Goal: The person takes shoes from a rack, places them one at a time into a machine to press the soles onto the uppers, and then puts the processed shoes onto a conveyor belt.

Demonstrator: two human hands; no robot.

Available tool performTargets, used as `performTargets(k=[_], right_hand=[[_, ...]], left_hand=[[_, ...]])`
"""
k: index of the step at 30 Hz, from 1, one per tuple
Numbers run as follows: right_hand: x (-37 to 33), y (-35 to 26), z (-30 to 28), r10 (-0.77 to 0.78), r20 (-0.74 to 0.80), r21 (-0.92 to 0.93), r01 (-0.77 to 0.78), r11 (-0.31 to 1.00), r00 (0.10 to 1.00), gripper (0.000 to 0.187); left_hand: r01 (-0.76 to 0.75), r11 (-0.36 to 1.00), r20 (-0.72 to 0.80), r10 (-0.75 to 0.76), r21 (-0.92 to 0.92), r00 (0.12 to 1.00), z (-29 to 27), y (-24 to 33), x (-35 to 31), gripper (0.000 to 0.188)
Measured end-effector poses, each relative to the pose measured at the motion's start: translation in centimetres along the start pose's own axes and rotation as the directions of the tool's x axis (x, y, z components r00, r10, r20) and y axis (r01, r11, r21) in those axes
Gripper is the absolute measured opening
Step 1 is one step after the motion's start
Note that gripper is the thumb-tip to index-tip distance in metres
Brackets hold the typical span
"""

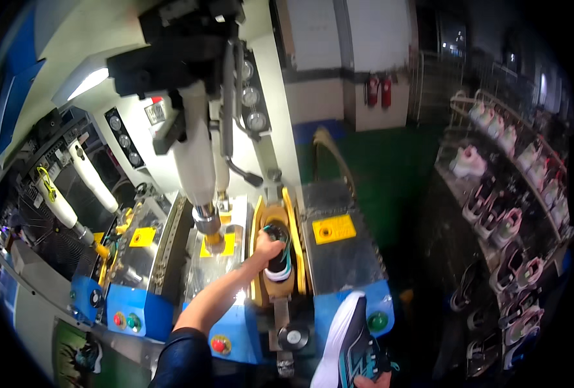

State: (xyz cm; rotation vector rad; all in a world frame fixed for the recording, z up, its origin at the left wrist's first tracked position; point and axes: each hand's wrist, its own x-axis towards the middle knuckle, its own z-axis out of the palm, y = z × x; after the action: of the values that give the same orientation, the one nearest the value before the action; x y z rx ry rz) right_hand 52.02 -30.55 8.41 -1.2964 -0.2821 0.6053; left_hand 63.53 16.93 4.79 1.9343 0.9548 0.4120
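We note the cradle's [298, 252] shoe [278, 264], axis 12-to-6, gripped by our nearer left hand [269, 247], at 11 o'clock from our right hand [375, 381], itself closed on a second shoe [353, 336].

Head view, left lens of side-by-side pair, looking down and forward from wearer's head over machine [194, 161]! Wide fisheye, black rim swallowing corners, straight edges bowing. Right hand [374, 380] looms nearest, cut by lower edge; left hand [271, 246] farther out, around mid-frame. Shoe rack [456, 186] off right; red extinguishers [386, 92] deep in background.
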Motion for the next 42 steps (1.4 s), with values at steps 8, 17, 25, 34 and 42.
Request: performTargets(k=[8,17,25,34,42], right_hand=[[8.3,-1.2,4.5,0.182,-0.174,0.100,-0.166,0.981,0.968,0.051],[36.7,-2.0,19.8,0.321,0.063,-0.676,-0.196,0.710,0.945,0.043],[35.5,5.8,22.8,-0.111,0.324,-0.887,0.342,0.310,0.940,0.053],[34.4,6.0,23.0,-0.212,0.186,-0.936,0.239,0.259,0.959,0.065],[18.6,0.9,27.6,-0.435,0.547,-0.627,0.694,0.353,0.715,0.053]], left_hand=[[0.214,0.809,0.361,-0.003,-0.547,0.933,-12.1,4.5,-21.5,0.059],[-0.051,0.455,-0.237,-0.364,-0.889,0.901,-16.5,-4.6,-45.3,0.066],[0.333,0.305,-0.153,-0.898,-0.892,0.412,-14.1,-11.1,-50.2,0.053],[0.556,0.160,0.001,-0.961,-0.816,0.278,-15.5,-13.7,-49.8,0.042],[0.476,0.128,0.172,-0.827,-0.870,0.536,-14.5,-23.7,-51.9,0.042]])
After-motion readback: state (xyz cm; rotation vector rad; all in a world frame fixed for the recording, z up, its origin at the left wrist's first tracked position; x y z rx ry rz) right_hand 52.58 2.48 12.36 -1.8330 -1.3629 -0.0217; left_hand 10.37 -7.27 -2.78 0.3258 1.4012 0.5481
